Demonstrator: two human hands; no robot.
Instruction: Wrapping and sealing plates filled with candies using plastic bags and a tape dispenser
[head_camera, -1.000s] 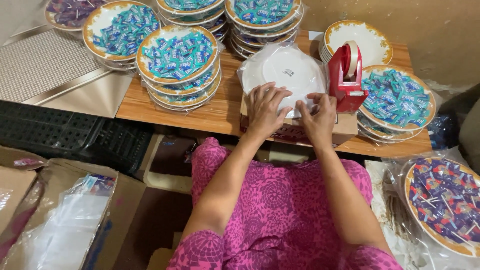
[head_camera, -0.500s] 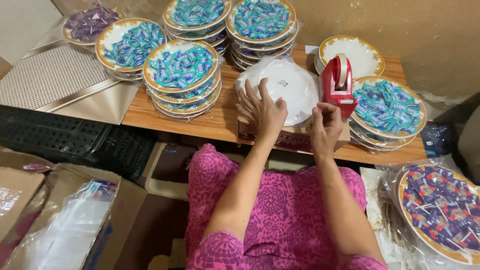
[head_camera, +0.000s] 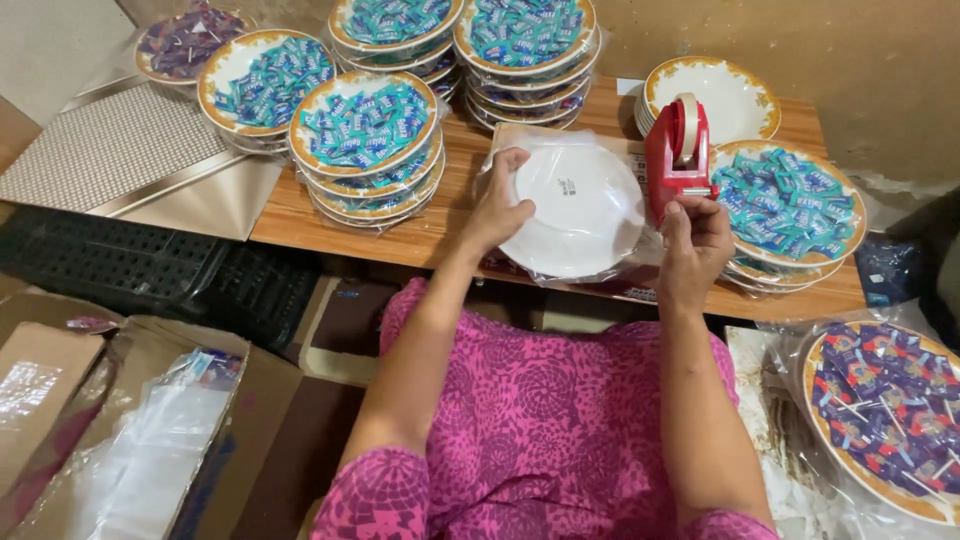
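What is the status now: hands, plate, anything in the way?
Left hand flat on wrapped plate, open. Right hand at red tape dispenser, pinching at tape. Plate upside down, table edge. Candy plates close, none blocking.

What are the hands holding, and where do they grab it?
The left hand presses on the left edge of the upside-down white plate wrapped in clear plastic. The right hand is at the front of the red tape dispenser; whether it pinches tape cannot be told.

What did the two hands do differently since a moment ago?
The right hand left the wrapped white plate and moved right to the red tape dispenser, fingers at its front. The left hand stayed pressing the plate's left edge. The stacked candy plates stayed put.
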